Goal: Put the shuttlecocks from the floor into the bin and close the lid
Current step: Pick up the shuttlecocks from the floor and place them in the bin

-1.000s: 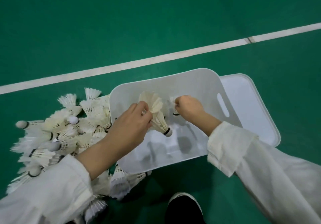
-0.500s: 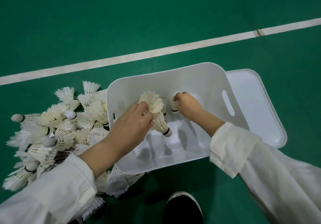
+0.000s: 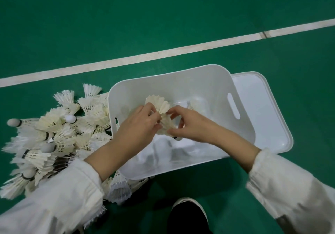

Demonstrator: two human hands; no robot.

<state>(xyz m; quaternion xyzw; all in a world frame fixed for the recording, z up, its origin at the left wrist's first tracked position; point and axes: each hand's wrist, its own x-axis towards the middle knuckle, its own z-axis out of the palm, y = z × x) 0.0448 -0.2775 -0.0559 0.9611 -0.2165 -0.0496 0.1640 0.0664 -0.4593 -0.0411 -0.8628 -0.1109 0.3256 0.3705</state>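
Note:
An open white plastic bin (image 3: 215, 81) stands on the green floor. Over its middle, my left hand (image 3: 137, 125) holds a small bunch of cream shuttlecocks (image 3: 159, 105). My right hand (image 3: 188, 125) pinches the lower shuttlecock of that bunch (image 3: 165, 126) from the right side. One white shuttlecock (image 3: 196, 105) lies inside the bin near the far right wall. A large heap of shuttlecocks (image 3: 54, 134) lies on the floor left of the bin. The bin's lid (image 3: 268, 117) lies flat on the floor under the bin's right side.
A white court line (image 3: 163, 54) crosses the green floor beyond the bin. My black shoe with a white edge (image 3: 188, 215) is at the bottom, in front of the bin. Several shuttlecocks (image 3: 119, 190) lie by the bin's near left corner.
My right hand has left a shuttlecock at the bin's far right and come left to the bunch in my left hand. My left hand has stayed over the bin.

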